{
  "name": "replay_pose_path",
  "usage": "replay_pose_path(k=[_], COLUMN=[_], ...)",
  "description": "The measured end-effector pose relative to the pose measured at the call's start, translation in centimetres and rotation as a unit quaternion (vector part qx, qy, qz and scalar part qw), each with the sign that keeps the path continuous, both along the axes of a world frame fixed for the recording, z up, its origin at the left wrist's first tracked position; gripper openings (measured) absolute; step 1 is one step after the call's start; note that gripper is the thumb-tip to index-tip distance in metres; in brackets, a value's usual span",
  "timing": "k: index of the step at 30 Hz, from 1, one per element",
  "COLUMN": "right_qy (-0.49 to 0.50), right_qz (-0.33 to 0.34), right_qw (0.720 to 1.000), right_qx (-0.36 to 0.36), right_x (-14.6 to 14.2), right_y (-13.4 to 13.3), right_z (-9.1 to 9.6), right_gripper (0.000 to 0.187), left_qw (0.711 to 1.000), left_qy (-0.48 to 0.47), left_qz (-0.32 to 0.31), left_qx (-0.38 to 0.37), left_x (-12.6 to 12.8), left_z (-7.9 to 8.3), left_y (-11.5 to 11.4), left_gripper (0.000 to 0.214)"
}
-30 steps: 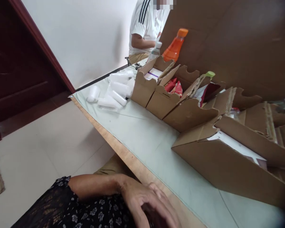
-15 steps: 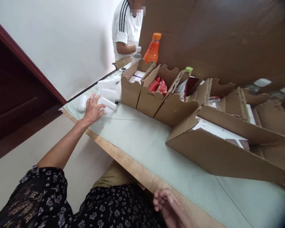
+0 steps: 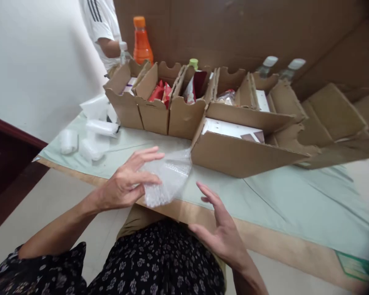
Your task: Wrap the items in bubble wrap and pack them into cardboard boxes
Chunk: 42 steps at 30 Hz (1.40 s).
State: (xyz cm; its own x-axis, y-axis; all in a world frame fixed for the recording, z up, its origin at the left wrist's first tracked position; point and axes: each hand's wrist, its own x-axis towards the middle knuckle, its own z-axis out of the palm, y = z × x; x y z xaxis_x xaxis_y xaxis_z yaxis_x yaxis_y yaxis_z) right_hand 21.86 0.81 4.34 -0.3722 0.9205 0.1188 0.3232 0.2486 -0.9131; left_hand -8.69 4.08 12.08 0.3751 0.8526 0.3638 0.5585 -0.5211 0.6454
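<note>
My left hand (image 3: 127,182) pinches a clear bubble-wrap bag (image 3: 167,176) between thumb and fingers, holding it just above the table's near edge. My right hand (image 3: 221,227) hovers open a little below and to the right of the bag, fingers stretched toward it without touching. More rolled bubble-wrap bags (image 3: 94,131) lie in a pile at the table's left end. A row of open cardboard boxes (image 3: 178,116) stands behind the bag, the nearest one (image 3: 240,153) holding a white flat item.
A pale green cloth (image 3: 279,200) covers the wooden table. An orange bottle (image 3: 141,41) and two clear bottles (image 3: 279,67) stand behind the boxes against a tall cardboard sheet. Another person in a white shirt (image 3: 101,24) sits at the far left end.
My left hand reached to the pile at the left end, then came back holding a bubble-wrap bag. My right hand rose from my lap and opened. The view swung right.
</note>
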Motion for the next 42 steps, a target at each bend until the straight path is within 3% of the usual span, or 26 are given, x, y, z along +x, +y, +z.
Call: replay_pose_path(k=[2, 3, 6, 9, 11, 16, 18, 21, 23, 25, 27, 29, 31, 33, 35, 39, 42], right_qy=[-0.056, -0.081, -0.158, -0.190, -0.182, -0.174, -0.198, -0.277, -0.341, -0.375, -0.368, -0.345, -0.318, -0.293, -0.279, -0.328, -0.369], right_qz=[0.084, 0.129, 0.170, 0.092, 0.029, -0.127, -0.215, -0.303, -0.284, -0.243, -0.235, -0.271, -0.300, -0.284, -0.224, -0.078, -0.059], right_qw=[0.991, 0.982, 0.959, 0.951, 0.940, 0.902, 0.865, 0.807, 0.814, 0.840, 0.861, 0.866, 0.869, 0.885, 0.906, 0.920, 0.913], right_qx=[0.084, 0.111, 0.161, 0.226, 0.288, 0.374, 0.409, 0.424, 0.375, 0.307, 0.262, 0.240, 0.229, 0.223, 0.224, 0.199, 0.164], right_x=[-1.2, -1.9, -3.7, -4.6, -4.2, 0.9, 3.5, 6.7, 8.1, 9.4, 10.5, 11.4, 11.2, 9.4, 6.0, -0.8, -0.8], right_y=[1.0, 1.6, 3.5, 4.9, 5.3, 3.6, 2.2, 0.8, 0.2, -0.4, -1.3, -2.1, -2.3, -1.6, 0.0, 3.7, 4.6], right_z=[0.2, -0.2, -3.1, -5.8, -5.8, -0.9, 0.4, -0.6, -2.7, -4.8, -5.9, -5.6, -4.6, -3.6, -3.2, -4.0, -5.3], right_gripper=[0.087, 0.086, 0.061, 0.045, 0.046, 0.045, 0.043, 0.043, 0.042, 0.040, 0.040, 0.039, 0.036, 0.034, 0.036, 0.045, 0.051], left_qw=[0.999, 0.998, 0.996, 0.997, 0.997, 1.000, 0.999, 0.996, 0.993, 0.985, 0.978, 0.977, 0.978, 0.979, 0.978, 0.959, 0.940], left_qy=[-0.001, -0.006, -0.037, -0.063, -0.066, -0.028, -0.012, 0.024, 0.083, 0.152, 0.197, 0.210, 0.203, 0.191, 0.192, 0.279, 0.341], left_qz=[-0.014, -0.015, -0.014, -0.030, -0.041, -0.007, -0.028, -0.054, -0.062, -0.077, -0.062, -0.020, 0.020, 0.032, 0.007, -0.022, 0.002], left_qx=[-0.044, -0.062, -0.075, -0.042, -0.018, 0.012, 0.032, 0.061, 0.049, 0.025, 0.011, 0.018, 0.042, 0.070, 0.086, 0.055, 0.015], left_x=[0.9, 1.1, 0.5, -1.0, -2.1, -3.5, -2.7, -0.7, 0.1, -0.1, -1.0, -1.7, -1.2, 1.0, 4.1, 8.8, 9.1], left_z=[0.2, 0.4, 1.2, 2.2, 2.9, 3.6, 2.4, -2.2, -6.4, -10.2, -12.2, -12.1, -10.8, -9.6, -9.5, -12.3, -14.4], left_y=[-0.8, -1.2, -2.1, -2.9, -3.2, -2.4, -1.2, 1.4, 2.9, 3.7, 3.6, 2.9, 2.1, 1.3, 0.9, 0.9, 1.0], left_gripper=[0.033, 0.030, 0.024, 0.022, 0.021, 0.025, 0.032, 0.037, 0.042, 0.048, 0.057, 0.065, 0.063, 0.057, 0.054, 0.056, 0.057])
